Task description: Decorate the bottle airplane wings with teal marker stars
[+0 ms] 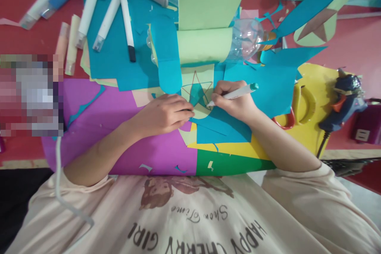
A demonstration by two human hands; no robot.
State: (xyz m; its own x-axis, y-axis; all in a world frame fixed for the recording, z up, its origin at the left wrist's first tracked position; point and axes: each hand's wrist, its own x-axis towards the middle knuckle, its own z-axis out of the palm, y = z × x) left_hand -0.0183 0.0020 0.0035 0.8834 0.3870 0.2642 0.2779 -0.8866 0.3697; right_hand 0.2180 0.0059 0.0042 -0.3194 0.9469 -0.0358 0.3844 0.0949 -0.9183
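Observation:
My right hand (238, 101) grips a white marker (240, 91) with a green end; its tip touches the light green paper tab (208, 73). On that tab is a brown-outlined star (195, 93), partly coloured in green. My left hand (166, 113) lies beside the tab on the left, its fingers stretched out at the tab's lower left edge. Just beyond the tab lies a clear plastic bottle (245, 37) on its side, wrapped in light green paper (205, 45). A rounded blue paper strip (169, 57) stands near the bottle's left end.
Several white markers (104, 22) lie at the upper left on blue paper (108, 61). To the right are red-handled scissors (287, 121), a yellow tape ring (308, 105) and a dark glue gun (339, 111). Purple paper (119, 111) and green paper (232, 164) cover the near edge.

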